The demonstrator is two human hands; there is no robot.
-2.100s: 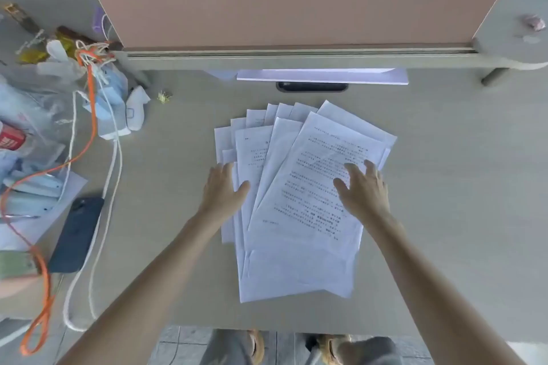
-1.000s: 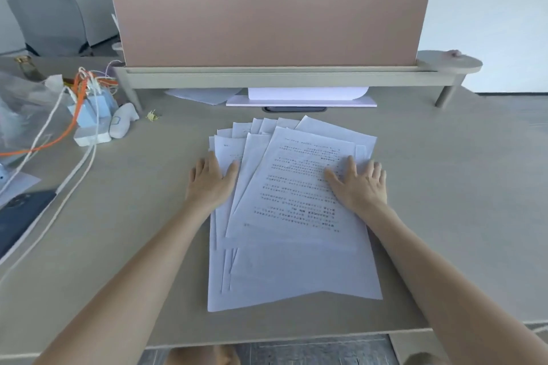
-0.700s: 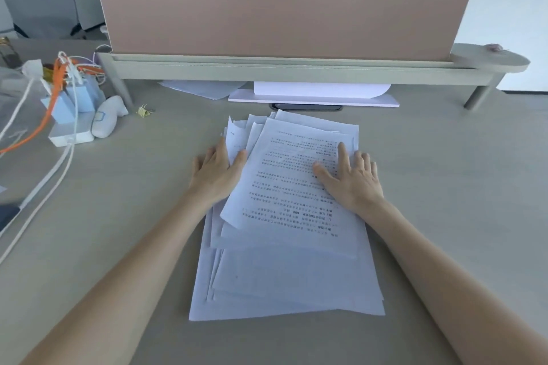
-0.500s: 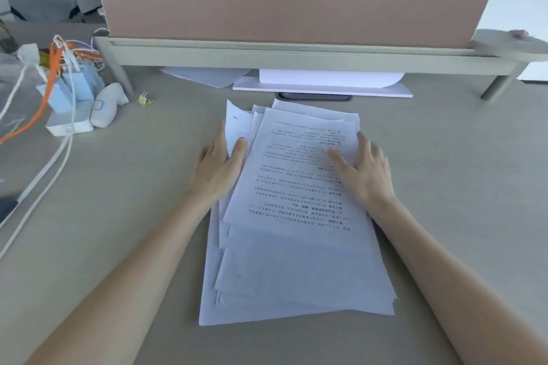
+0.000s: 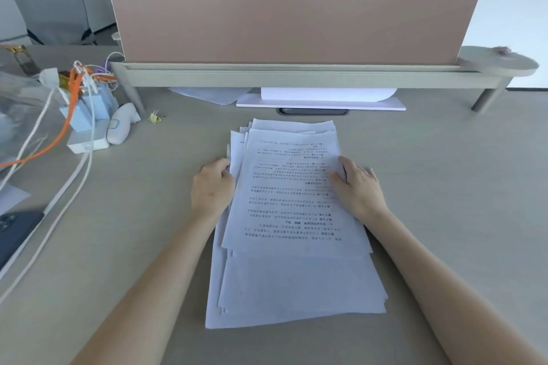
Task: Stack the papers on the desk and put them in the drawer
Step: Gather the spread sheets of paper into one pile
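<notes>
A loose pile of white printed papers [image 5: 293, 216] lies in the middle of the beige desk [image 5: 444, 187], its edges uneven, the top sheet covered in text. My left hand [image 5: 212, 187] presses against the pile's left edge, fingers curled around the sheets there. My right hand [image 5: 357, 187] rests on the right edge, thumb on the top sheet and fingers along the side. No drawer is in view.
A pink divider panel [image 5: 293, 15] on a raised shelf [image 5: 296, 77] bounds the back, with more white sheets [image 5: 323, 98] under it. At left lie chargers and cables [image 5: 86, 115], a white mouse [image 5: 120, 127] and a dark phone [image 5: 14, 231]. A grey chair [image 5: 50, 6] stands behind.
The fanned-out papers have been pushed together into a narrower pile. Both hands moved from lying flat on the sheets to squeezing the pile's left and right edges.
</notes>
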